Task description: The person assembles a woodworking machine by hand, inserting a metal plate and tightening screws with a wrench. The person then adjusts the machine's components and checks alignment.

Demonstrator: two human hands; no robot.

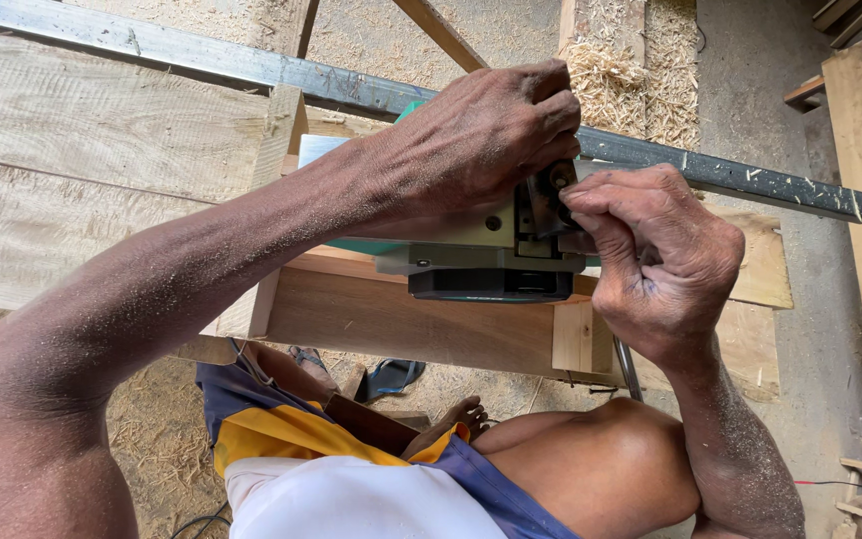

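Much of the electric planer (486,262) is hidden beneath the left hand (476,150), which is clenched over its top so that only the pale metal side, a dark lower block and a sliver of green casing can be made out. The right hand (655,255) is closed around a small dark fitting (548,195) at the tool's near end, thumb and fingers pinched on it; what kind of fitting it is cannot be told. The planer is rested on a brown wooden board (371,319), set on edge, beside rough pale planks (82,170). A dark steel bar (730,178) is laid across behind it, its middle covered by the left hand. A metal rod (628,367) is half concealed below the right wrist. A dark sandal (391,377) is partly seen on the shaving-strewn ground (157,429), and the person's bare foot (456,414) is glimpsed above the knee. No container is shown; wood shavings (631,75) are heaped loose beyond the bar
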